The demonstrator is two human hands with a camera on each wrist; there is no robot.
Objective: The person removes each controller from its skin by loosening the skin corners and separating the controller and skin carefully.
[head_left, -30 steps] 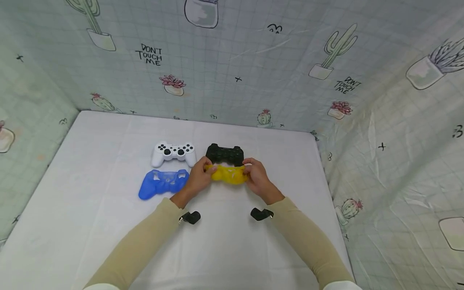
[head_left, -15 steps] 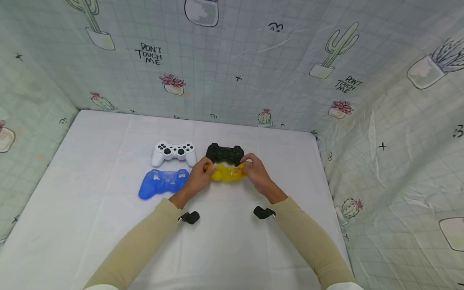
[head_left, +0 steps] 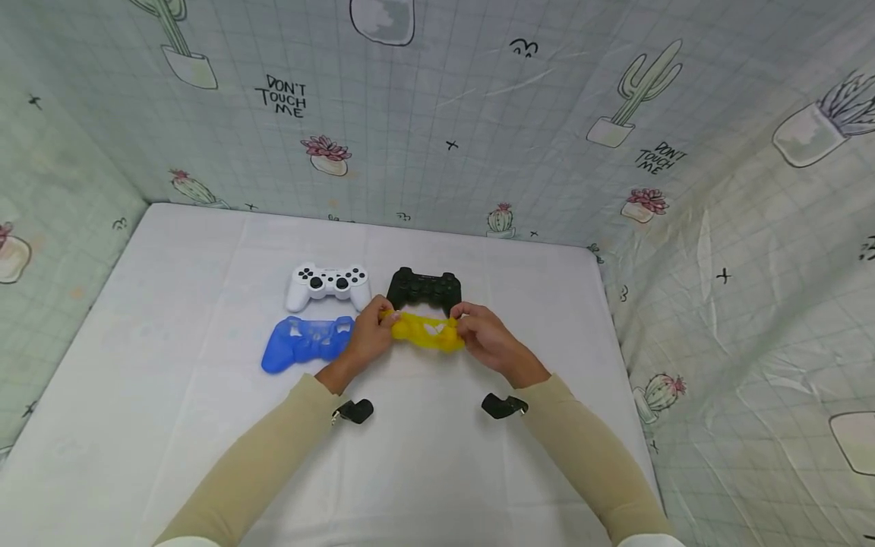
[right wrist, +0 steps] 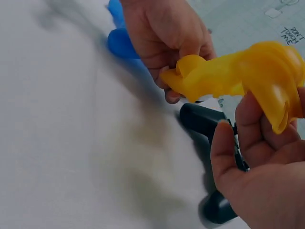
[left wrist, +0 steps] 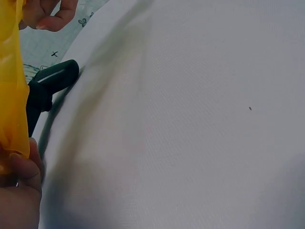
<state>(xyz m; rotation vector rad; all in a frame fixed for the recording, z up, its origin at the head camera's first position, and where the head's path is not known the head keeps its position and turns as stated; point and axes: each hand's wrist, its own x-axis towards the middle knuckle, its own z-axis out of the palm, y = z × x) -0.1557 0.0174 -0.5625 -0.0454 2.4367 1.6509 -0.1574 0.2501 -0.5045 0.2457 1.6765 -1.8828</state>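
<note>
A soft yellow controller cover [head_left: 425, 333] is stretched between my hands, off the white table. My left hand [head_left: 369, 336] pinches its left end. At the right end, the fingers of my right hand [head_left: 488, 342] hold it; in the right wrist view the right thumb [right wrist: 224, 148] stands apart from the cover [right wrist: 228, 71]. Just beyond the cover lies a black game controller [head_left: 424, 287], its grips partly hidden by the cover and fingers. In the left wrist view one dark grip of the controller [left wrist: 59, 77] shows behind the yellow cover [left wrist: 12, 95].
To the left, a white game controller [head_left: 330, 284] lies on the table [head_left: 424, 471]. In front of it is a blue controller cover [head_left: 307, 343], close to my left hand and wrist. Cloth walls [head_left: 437, 99] printed with cacti stand behind and at both sides.
My right hand has shifted its hold at the cover's right end and moved slightly toward me and right. The cover's shape and tilt have changed. The controllers and blue cover stay put.
</note>
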